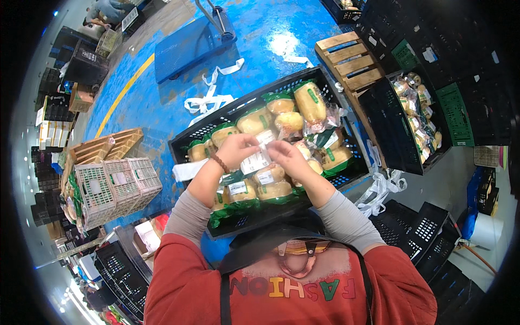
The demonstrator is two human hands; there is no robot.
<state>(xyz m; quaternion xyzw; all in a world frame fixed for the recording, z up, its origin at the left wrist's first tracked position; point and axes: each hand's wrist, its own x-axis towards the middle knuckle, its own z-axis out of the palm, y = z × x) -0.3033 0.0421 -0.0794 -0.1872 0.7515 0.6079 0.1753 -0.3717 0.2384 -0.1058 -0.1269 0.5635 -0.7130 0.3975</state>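
My left hand (pixel 236 151), a beaded bracelet on its wrist, pinches a strip of white printed labels (pixel 255 161) above a black crate. My right hand (pixel 291 159) has its fingertips closed at the strip's right edge. Beneath both hands, the crate (pixel 221 232) holds several plastic packs of pale-yellow, oval produce (pixel 310 103) with green wrapping. White labels are stuck on some near packs, such as the pack (pixel 238 189) below my left wrist. Another white strip (pixel 189 171) lies across the crate's left rim.
A blue platform scale (pixel 189 47) stands beyond the crate. Loose white strips (pixel 208 100) lie on the blue floor, with more (pixel 383 190) to the right. A wooden pallet (pixel 352 62) and filled crate (pixel 383 119) stand right; pale crates (pixel 116 187) stand left. A person (pixel 103 12) is far off.
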